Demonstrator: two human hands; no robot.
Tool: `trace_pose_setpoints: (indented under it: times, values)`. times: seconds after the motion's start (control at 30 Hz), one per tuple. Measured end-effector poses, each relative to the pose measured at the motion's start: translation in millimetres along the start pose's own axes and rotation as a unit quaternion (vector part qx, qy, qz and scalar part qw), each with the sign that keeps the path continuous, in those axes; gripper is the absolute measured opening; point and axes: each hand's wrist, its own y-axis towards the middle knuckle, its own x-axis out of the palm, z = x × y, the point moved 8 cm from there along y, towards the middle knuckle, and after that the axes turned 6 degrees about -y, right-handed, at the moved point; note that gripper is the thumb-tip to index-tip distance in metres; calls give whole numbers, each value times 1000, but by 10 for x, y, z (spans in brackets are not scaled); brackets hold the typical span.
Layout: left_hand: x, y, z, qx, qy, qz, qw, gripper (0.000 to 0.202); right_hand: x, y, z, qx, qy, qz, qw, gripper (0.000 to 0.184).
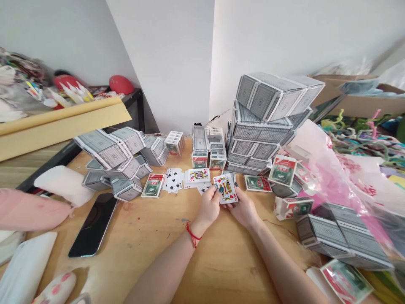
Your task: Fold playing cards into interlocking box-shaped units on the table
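Observation:
Playing cards point(226, 190), with a king of hearts face up on top, are held between my two hands above the table. My left hand point(209, 207), a red string bracelet at its wrist, pinches the left edge with the thumb on the face. The right edge and underside rest in my right hand point(245, 209), its fingers closed around them; how many cards lie beneath is hidden. Just beyond, a face-up pile with a queen point(198, 175) lies on the table. Left of it are fanned spade cards point(173, 180) and a red-and-green card box point(153, 185).
Folded-card blocks point(259, 131) are stacked high at right, with more blocks point(120, 156) at left. Upright card boxes point(200, 160) stand at the back. A phone point(93, 226) lies front left. Pink plastic point(341, 181) and loose boxes point(292, 207) cover the right side.

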Motion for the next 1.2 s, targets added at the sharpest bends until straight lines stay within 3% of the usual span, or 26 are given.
trace_pose_setpoints:
  times: [0.1,0.23,0.4,0.67,0.77,0.87,1.07,1.13,1.2]
  values:
    - [-37,2,-1,6,7,5,1000,17,5,-11,69,34,39,4,999,26]
    - [-50,-4,39,18,28,5,999,17,12,-9,29,9,9,6,1000,31]
    - [-47,-8,47,21,43,-5,999,19,40,-1,-26,-35,-64,-18,997,35]
    - [-53,10,-61,9,39,-21,999,23,38,-49,-137,-73,-219,-5,973,43]
    - [-70,0,-38,26,85,-13,996,22,31,-60,-174,-94,-251,-2,964,41]
    - [-116,-28,42,79,196,9,977,20,-12,-54,-194,-113,-277,16,954,38]
    - [-77,-137,327,217,408,33,886,16,-75,-25,-262,-150,-320,53,934,38]
    - [-57,-151,427,248,406,29,879,14,-68,-21,-268,-153,-322,52,933,38]
    - [-87,-121,485,248,359,31,899,13,-60,-24,-263,-154,-323,51,932,37]
